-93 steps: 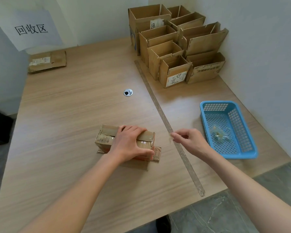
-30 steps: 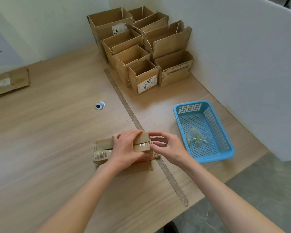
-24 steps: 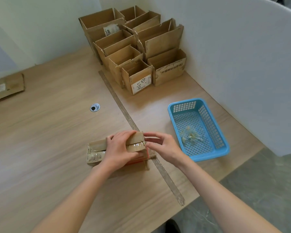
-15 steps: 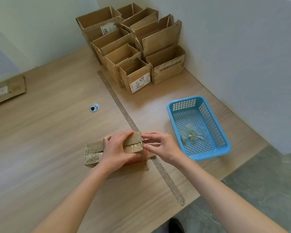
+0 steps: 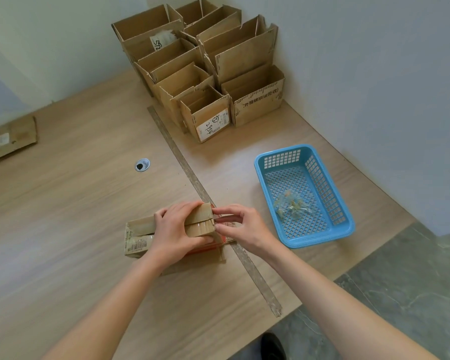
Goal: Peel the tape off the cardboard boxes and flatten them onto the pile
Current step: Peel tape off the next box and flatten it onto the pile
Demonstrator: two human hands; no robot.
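Left hand (image 5: pixel 178 229) clamped over top of small cardboard box (image 5: pixel 140 236) on wooden table (image 5: pixel 63 216), fingers curled round far edge. Right hand (image 5: pixel 240 228) at box's right end, thumb and forefinger pinching at tape seam (image 5: pixel 213 221). Metal ruler (image 5: pixel 190 172) laid diagonally across table, passing under box's right end. Blue basket (image 5: pixel 346 214) to right, crumpled tape wad (image 5: pixel 291 207) inside. Open cartons (image 5: pixel 205 74) clustered in far corner. Flattened cardboard (image 5: pixel 9 140) at far left.

table (image 5: pixel 63 203): box (image 5: pixel 140 235) near front, under left hand (image 5: pixel 177 229), right hand (image 5: pixel 242 227) at its right end; strip (image 5: pixel 192 175) running front to back just right; basket (image 5: pixel 307 193) further right, tape scraps (image 5: pixel 291 207) inside; open boxes (image 5: pixel 205 68) at back; flattened cardboard (image 5: pixel 8 139) far left.
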